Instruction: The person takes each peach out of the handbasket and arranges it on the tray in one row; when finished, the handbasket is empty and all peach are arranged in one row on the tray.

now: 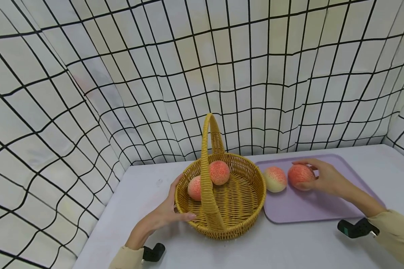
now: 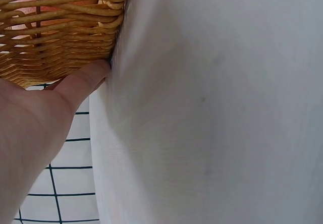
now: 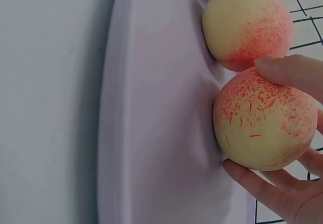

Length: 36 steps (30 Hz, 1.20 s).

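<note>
A round wicker basket with a tall arched handle stands on the table. Inside it, to the left, are two peaches: one pink-red peach further back and another peach partly behind the handle. My left hand holds the basket's left side, thumb along the front and fingers round the outer wall, some of them hidden. Over the purple tray, my right hand grips a red peach between thumb and fingers. Close beside it lies a paler yellow-and-red peach on the tray.
The tray sits right of the basket, its left edge close to the basket wall. A white cloth covers the table. Behind and to the left rises a white backing with black grid netting.
</note>
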### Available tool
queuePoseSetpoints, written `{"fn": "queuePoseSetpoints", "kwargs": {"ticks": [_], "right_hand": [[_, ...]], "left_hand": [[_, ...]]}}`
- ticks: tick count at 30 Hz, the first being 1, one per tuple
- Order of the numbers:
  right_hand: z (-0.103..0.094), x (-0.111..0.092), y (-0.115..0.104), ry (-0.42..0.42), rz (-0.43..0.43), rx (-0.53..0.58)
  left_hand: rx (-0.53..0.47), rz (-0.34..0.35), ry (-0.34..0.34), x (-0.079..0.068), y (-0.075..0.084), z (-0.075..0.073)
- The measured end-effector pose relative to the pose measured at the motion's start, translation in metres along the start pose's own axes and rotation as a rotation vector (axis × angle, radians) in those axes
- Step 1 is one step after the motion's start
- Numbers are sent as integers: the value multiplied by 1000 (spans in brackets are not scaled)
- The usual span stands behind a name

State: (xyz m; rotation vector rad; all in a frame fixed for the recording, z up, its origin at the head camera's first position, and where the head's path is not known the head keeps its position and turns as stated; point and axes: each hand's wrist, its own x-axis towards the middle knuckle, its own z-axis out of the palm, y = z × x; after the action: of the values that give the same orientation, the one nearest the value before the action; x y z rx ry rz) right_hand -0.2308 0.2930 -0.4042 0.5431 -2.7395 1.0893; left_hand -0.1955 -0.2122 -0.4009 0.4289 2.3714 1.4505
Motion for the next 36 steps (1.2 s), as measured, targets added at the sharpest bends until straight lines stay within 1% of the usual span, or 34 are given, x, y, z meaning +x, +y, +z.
{"fn": "queuePoseSetpoints", "kwargs": {"ticks": [5,7,10,14,22,31,36], "right_hand": [[3,8,-4,-31,36,12],[2,8,-4,-44,29,13],[0,6,-1,-55,-11,23],[1,3,2,-38,-40,24],[6,2,0,9,3,-29],[8,3,-4,7,10,-41],[4,3,-4,-18,9,-20]], "left_hand": [[-23,10,-7,-1,1,0],[-27,20,-13,-1,1,0],[-25,29,-17,0,0,0],[-29,29,-18,0,0,0],[-18,25,-10,-1,0,0],[-16,18,-4,-2,0,0],[-7,8,0,-1,1,0]]}}
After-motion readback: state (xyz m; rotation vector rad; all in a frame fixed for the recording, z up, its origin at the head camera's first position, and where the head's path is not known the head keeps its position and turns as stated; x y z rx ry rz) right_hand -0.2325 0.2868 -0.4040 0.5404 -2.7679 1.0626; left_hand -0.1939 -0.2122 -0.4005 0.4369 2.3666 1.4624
